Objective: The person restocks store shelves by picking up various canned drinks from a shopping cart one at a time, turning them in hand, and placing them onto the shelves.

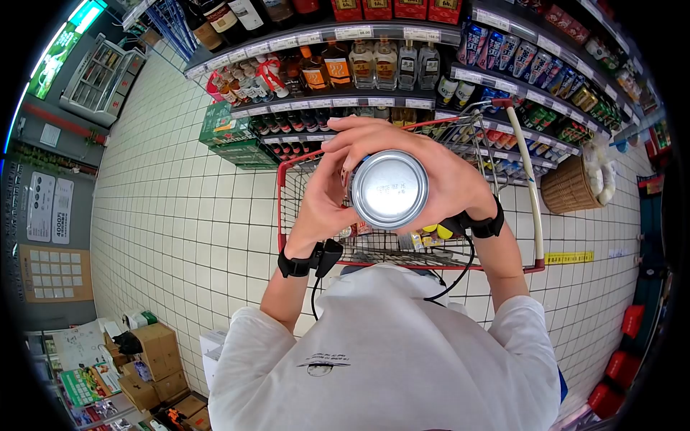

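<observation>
A metal can [390,188] is held up close to the camera, its round silver end facing me with small printed characters on it. My left hand [323,188] curls around the can's left side, thumb near its lower edge. My right hand [449,179] wraps the right side, with fingers reaching over the far side. Most of the can's body is hidden behind its end and my fingers. Below the hands is a shopping cart [282,215] with a red rim, holding a few packages, some of them yellow [437,231].
Ahead stand shelves [338,34] of bottles and cans, curving to the right. Green boxes [233,140] sit at the shelf's left end. A wicker basket [568,188] stands right of the cart handle [528,179]. Cardboard boxes [159,352] are stacked at lower left.
</observation>
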`<control>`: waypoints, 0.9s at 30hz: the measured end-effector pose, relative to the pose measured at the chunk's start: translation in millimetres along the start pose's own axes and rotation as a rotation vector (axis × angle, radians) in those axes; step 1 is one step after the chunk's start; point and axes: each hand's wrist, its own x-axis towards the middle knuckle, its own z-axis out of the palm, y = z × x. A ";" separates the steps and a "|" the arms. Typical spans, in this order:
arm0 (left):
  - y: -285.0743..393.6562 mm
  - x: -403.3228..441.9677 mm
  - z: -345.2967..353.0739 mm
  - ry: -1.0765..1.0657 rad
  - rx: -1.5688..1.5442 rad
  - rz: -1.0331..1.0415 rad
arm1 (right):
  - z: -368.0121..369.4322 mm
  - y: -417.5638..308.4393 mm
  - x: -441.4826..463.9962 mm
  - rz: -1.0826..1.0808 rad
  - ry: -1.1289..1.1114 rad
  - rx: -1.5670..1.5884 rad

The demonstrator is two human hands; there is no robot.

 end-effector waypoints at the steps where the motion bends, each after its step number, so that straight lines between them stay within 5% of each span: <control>1: -0.4 -0.2 -0.2 0.001 0.000 0.000 | -0.7 -1.2 -0.1 0.007 0.005 0.002; 27: 6.9 -17.4 -12.3 0.232 -0.119 0.047 | 19.2 9.4 2.5 0.275 0.146 0.049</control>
